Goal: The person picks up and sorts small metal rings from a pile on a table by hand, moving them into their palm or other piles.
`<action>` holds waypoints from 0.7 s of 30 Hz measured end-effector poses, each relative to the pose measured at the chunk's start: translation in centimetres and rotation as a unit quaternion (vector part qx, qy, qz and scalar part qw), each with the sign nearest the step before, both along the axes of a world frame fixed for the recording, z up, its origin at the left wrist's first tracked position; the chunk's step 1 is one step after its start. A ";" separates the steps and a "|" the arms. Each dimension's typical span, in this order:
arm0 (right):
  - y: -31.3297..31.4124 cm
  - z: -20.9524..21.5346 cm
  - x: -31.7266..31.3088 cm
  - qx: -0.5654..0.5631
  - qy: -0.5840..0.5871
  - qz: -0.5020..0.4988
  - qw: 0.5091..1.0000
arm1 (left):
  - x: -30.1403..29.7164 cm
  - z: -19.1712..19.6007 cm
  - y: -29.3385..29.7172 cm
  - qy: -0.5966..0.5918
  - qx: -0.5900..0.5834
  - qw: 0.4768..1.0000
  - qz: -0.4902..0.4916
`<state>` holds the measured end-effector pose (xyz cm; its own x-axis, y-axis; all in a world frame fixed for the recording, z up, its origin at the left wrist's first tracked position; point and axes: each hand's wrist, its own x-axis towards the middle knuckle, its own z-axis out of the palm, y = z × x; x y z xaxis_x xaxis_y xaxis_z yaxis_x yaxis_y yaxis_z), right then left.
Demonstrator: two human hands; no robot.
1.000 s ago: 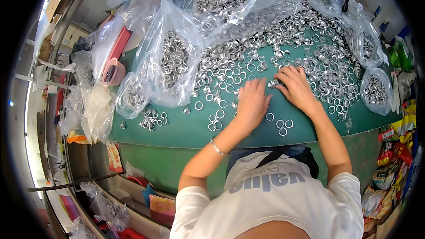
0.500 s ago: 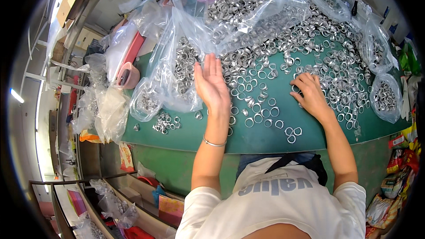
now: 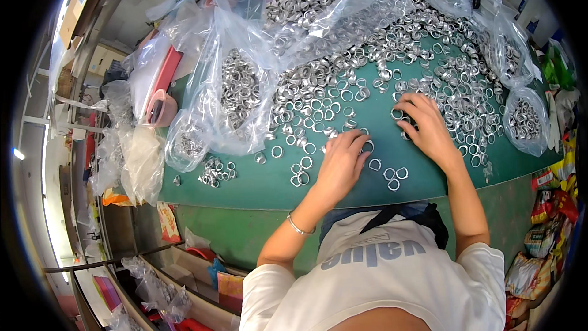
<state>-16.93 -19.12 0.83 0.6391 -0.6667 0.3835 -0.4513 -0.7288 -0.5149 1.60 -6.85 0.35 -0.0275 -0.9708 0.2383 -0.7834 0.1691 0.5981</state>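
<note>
Loose silver metal rings (image 3: 470, 112) are strewn in heaps over a green tabletop (image 3: 257, 190). My left hand (image 3: 343, 162) lies palm down on a few rings near the front middle, its thumb apart from the bent fingers and a ring showing beside the thumb. To its right, my right hand (image 3: 424, 124) reaches over the table with fingers spread. Its fingertips touch rings at the edge of the right-hand heap. What lies under both palms is hidden. A small ring cluster (image 3: 393, 178) sits between the hands and the front edge.
Clear plastic bags (image 3: 245, 125) of rings stand at the left and back, and another ring bag (image 3: 525, 124) at the right. A pink container (image 3: 161, 109) stands at the left edge. Below are shelves (image 3: 184, 282) at left and colourful packets (image 3: 539, 239) at right.
My left hand, raised with its palm showing, has turned over and come down to the right onto the rings. Several rings now lie further left. My right hand has shifted slightly.
</note>
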 end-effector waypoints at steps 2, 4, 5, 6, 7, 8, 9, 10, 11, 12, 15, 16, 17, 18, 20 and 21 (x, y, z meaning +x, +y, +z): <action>1.6 1.0 -0.9 0.044 0.020 0.035 0.998 | 0.2 0.0 0.9 -0.042 -0.019 0.998 0.037; 3.2 1.5 -2.0 0.103 0.027 0.101 0.989 | 0.5 -0.5 1.3 -0.064 -0.024 0.996 0.059; 3.8 1.8 -2.4 0.131 0.045 0.123 0.983 | 0.8 -0.6 1.4 -0.082 -0.030 0.994 0.071; 4.4 2.1 -2.7 0.159 0.064 0.145 0.975 | 0.9 -0.7 1.5 -0.100 -0.037 0.991 0.084; 4.9 2.3 -2.9 0.186 0.082 0.167 0.965 | 0.9 -0.6 1.7 -0.090 -0.039 0.992 0.082; 5.4 2.5 -2.9 0.191 0.090 0.155 0.965 | 0.5 -0.5 1.8 -0.077 -0.033 0.994 0.075; 5.8 2.6 -2.6 0.196 0.098 0.144 0.965 | -0.1 -0.3 2.0 -0.065 -0.026 0.995 0.069; 6.2 2.7 -2.4 0.200 0.107 0.132 0.965 | -0.7 -0.1 2.2 -0.052 -0.020 0.997 0.062; 6.4 1.9 -2.1 0.161 0.114 0.154 0.968 | -1.3 0.2 2.6 -0.065 -0.004 0.997 0.045; 6.6 1.5 -2.1 0.165 0.121 0.151 0.967 | -1.6 0.0 2.8 -0.073 0.001 0.997 0.038; 6.6 1.2 -2.1 0.177 0.143 0.139 0.964 | -1.7 -0.6 3.6 -0.082 0.012 0.996 0.016; 6.3 1.1 -2.4 0.180 0.153 0.135 0.962 | -1.7 -0.5 3.9 -0.075 0.013 0.997 0.026; 6.1 1.1 -2.6 0.183 0.163 0.130 0.961 | -1.8 -0.4 4.1 -0.068 0.013 0.997 0.035; 6.2 1.2 -2.4 0.189 0.143 0.116 0.965 | -1.8 -0.3 4.3 -0.061 0.014 0.997 0.045; 6.5 1.6 -1.7 0.200 0.103 0.089 0.970 | -1.8 -0.8 4.5 -0.053 0.034 0.996 0.059; 6.7 1.5 -1.3 0.182 0.100 0.102 0.973 | -1.8 -0.9 4.6 -0.049 0.043 0.996 0.067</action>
<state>-18.26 -12.42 2.37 0.8103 -0.5861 0.0000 -0.4335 -0.5993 -0.6731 -0.24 -2.24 -0.55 0.0843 -0.9841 0.1561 -0.8506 0.0105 0.5257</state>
